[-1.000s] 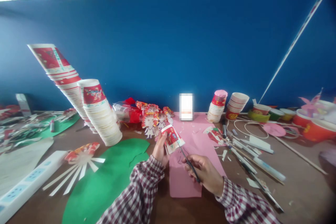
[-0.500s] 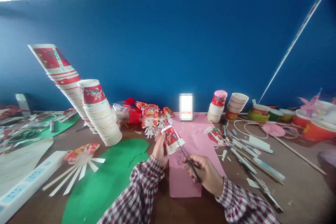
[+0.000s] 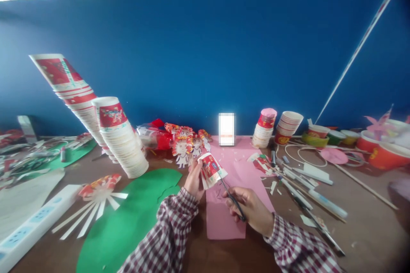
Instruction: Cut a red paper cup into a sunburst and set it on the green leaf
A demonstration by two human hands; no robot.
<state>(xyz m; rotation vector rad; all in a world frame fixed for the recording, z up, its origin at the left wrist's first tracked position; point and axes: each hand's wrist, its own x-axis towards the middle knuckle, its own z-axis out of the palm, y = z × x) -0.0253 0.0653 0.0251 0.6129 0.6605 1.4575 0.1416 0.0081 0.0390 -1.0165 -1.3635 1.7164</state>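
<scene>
My left hand (image 3: 194, 179) grips a paper cup (image 3: 211, 166), white with a red printed panel, tilted above the pink paper (image 3: 226, 226). Part of the cup's side looks cut into strips. In my right hand (image 3: 251, 209) is a pair of dark-handled scissors (image 3: 236, 208), the fingers wrapped round the handles. The scissors' blades reach up to the cup's lower right edge; whether they are parted there is too small to tell. Behind the cup lie several paper figure cutouts (image 3: 183, 153) with red and yellow tops.
Tall stacks of paper cups (image 3: 123, 149) lean at the left, beside green paper (image 3: 128, 217). A cut cup with splayed strips (image 3: 99, 194) lies near a white power strip (image 3: 35, 222). Pens and sticks (image 3: 297, 192) are scattered at right, with cup stacks (image 3: 288, 128) and orange bowls (image 3: 390, 153) behind.
The cup has turned slightly in my left hand, and strips on its lower left side show more now. The scissors stay at its edge. The view has shifted a little.
</scene>
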